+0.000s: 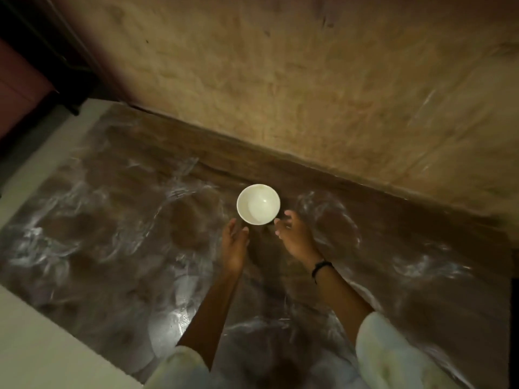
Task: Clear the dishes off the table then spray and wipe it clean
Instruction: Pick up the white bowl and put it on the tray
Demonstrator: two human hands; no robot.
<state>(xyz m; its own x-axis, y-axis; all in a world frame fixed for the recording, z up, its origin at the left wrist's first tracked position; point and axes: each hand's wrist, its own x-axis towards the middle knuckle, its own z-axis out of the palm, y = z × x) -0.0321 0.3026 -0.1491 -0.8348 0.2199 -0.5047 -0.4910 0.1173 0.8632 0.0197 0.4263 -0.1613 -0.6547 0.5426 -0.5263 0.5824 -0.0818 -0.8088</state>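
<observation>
A small white bowl stands empty on the brown table, close to the wall. The table is covered with a shiny, wrinkled clear plastic sheet. My left hand reaches toward the bowl's near left side, fingers straight, its fingertips just short of the rim. My right hand is at the bowl's near right side with loosely curved fingers, the fingertips at or almost at the rim. Neither hand grips the bowl. A dark band sits on my right wrist.
A rough tan wall runs along the table's far edge. White floor shows to the left of the table, and dark furniture stands at the upper left. The picture is dim and blurred.
</observation>
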